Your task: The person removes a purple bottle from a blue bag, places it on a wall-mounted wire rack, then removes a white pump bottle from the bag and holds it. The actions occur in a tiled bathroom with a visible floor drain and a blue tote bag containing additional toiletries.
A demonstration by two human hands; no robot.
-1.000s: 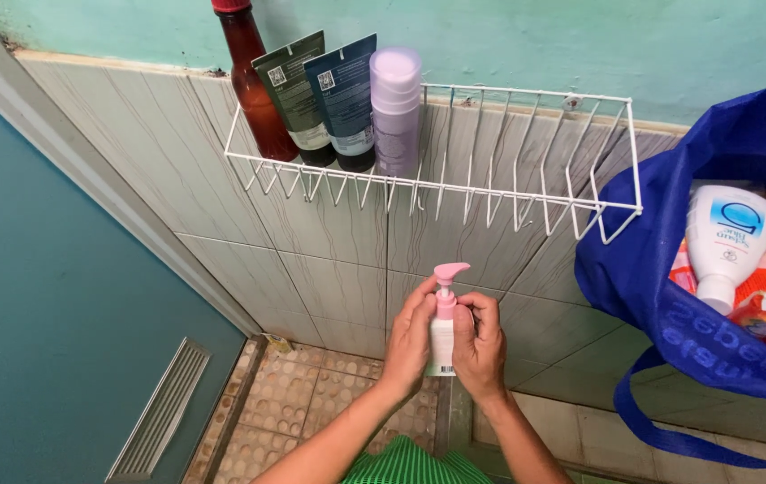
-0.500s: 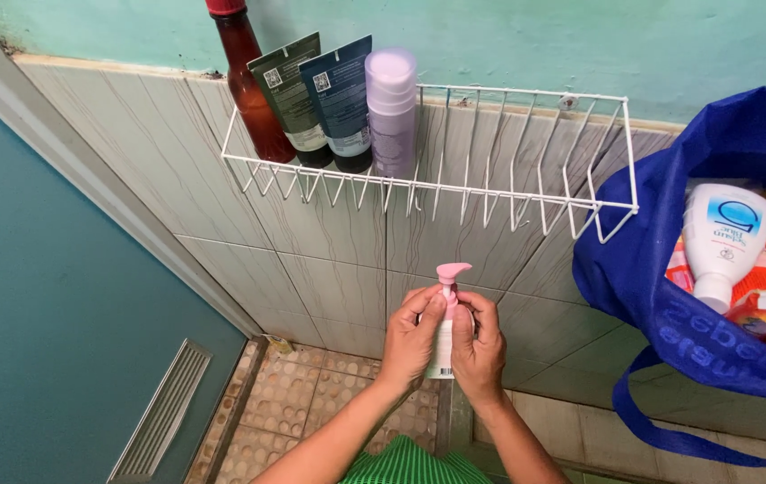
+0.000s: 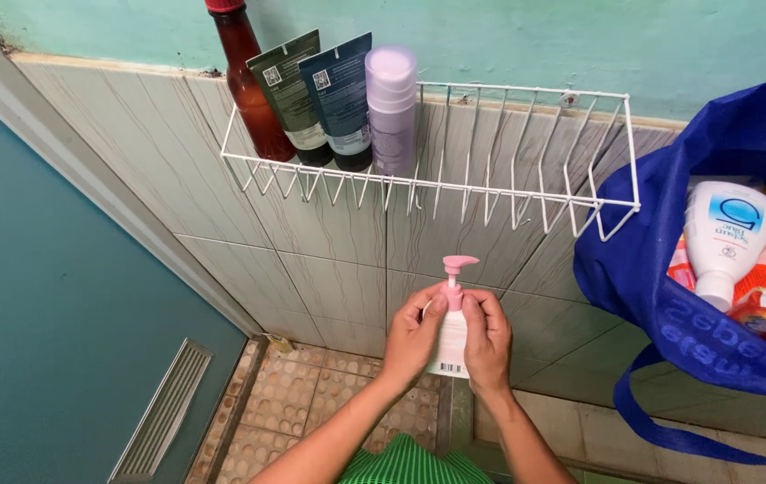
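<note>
At lower centre of the frame, the left hand (image 3: 411, 336) and the right hand (image 3: 488, 341) both grip a small white plastic pump bottle with a pink dispenser head (image 3: 451, 327), fingers closed around its body, nozzle upright. Above, a white wire wall rack (image 3: 526, 193) carries, at its left end, a brown glass bottle (image 3: 248, 90), two dark tubes (image 3: 320, 94) and a lilac cylindrical container (image 3: 392, 108). At right, a blue fabric bag (image 3: 670, 278) contains a white bottle (image 3: 723, 237).

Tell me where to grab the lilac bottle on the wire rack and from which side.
Grip the lilac bottle round its upper body, coming from the front or right. It stands upright with a dark blue tube tight on its left, while the white wire rack is bare to its right.
</note>
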